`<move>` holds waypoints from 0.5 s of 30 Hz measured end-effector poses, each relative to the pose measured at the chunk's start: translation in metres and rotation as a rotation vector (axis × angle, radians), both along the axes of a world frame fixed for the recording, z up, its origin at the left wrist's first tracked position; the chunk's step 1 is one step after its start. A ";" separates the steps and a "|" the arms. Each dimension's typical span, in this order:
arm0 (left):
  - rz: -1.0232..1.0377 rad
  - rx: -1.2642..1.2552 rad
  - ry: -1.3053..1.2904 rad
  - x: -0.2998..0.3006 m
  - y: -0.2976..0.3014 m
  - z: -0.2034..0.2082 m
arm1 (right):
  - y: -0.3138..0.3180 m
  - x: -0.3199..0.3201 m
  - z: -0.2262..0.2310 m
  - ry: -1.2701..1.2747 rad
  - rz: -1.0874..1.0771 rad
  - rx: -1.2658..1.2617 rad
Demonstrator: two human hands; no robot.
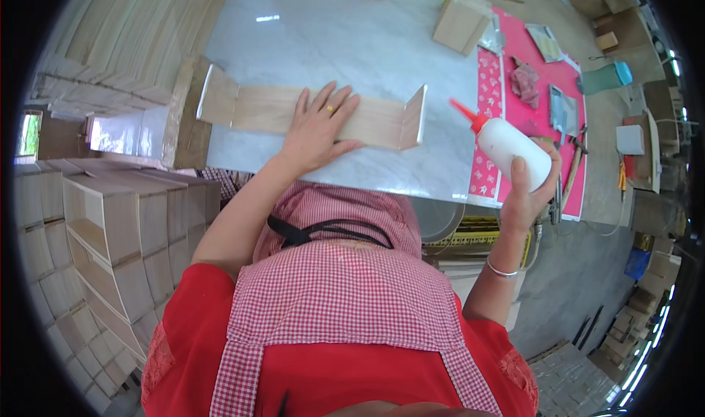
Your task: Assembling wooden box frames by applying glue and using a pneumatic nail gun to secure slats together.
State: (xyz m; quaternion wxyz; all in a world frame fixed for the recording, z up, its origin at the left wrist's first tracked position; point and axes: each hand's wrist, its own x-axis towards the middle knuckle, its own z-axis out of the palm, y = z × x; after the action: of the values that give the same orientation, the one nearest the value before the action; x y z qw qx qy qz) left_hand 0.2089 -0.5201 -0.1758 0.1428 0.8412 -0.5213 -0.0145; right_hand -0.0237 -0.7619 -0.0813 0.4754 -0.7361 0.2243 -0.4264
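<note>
A pale wooden U-shaped piece (264,107) lies on the grey marbled tabletop, its long board flat and a short panel standing up at each end. White lines run along the outer edges of the left end panel (219,98) and the right end panel (415,117). My left hand (321,129) rests flat on the middle of the long board, fingers spread. In my right hand (530,186) is a white squeeze bottle (512,151) with a red nozzle, tilted up and left, apart from the wood. My fingers wrap its base.
Stacked thin boards (139,35) stand at the far left, above piled wooden boxes (117,226). A wooden block (463,22) sits at the back right. The pink patterned cloth (518,35) bears a crumpled rag (525,83), a hammer (576,156) and a teal-lidded container (608,78).
</note>
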 end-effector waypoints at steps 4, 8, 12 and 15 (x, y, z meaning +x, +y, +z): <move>0.042 0.029 0.007 -0.009 0.006 0.006 | -0.038 0.026 -0.051 -0.044 -0.262 -0.033; 0.057 0.022 0.180 -0.024 -0.003 -0.005 | -0.107 0.074 -0.098 0.203 -0.384 -0.209; -0.014 -0.053 0.122 -0.018 -0.003 0.001 | -0.142 0.104 -0.135 0.120 -0.432 -0.202; -0.030 -0.162 -0.146 0.009 0.016 0.079 | -0.164 0.118 -0.150 0.185 -0.396 -0.350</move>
State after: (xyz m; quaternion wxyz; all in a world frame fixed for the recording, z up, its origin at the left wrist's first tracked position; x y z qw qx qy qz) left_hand 0.2177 -0.5044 -0.0963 0.1719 0.8179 -0.5422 0.0869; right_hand 0.0940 -0.9263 -0.2314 0.2259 -0.7847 0.3291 -0.4743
